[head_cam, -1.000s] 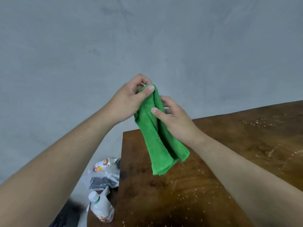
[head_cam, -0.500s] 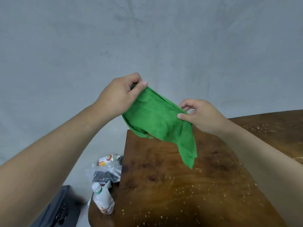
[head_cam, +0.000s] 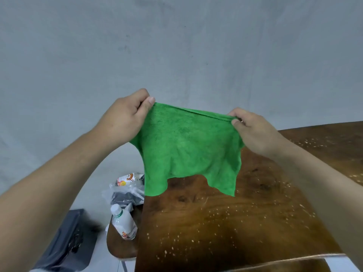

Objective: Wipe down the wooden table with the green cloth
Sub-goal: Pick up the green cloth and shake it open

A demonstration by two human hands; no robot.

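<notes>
Below the green cloth point(head_cam: 188, 146), nearest me, the tabletop point(head_cam: 235, 222) lies bare and speckled with pale crumbs. The cloth hangs clear above its far edge, top hem running left to right between my grips, lower corners just off the wood. My left hand point(head_cam: 123, 118) and right hand point(head_cam: 255, 130) each pinch a top corner, so the wipe means lowering straight down.

It looked like a plain room in a home: a bare grey wall point(head_cam: 176, 46) filled the upper frame, a crumb-speckled wooden table point(head_cam: 225, 222) lower right, bottles point(head_cam: 123, 222) and bags point(head_cam: 125, 195) on a stool point(head_cam: 119, 246) lower left.
</notes>
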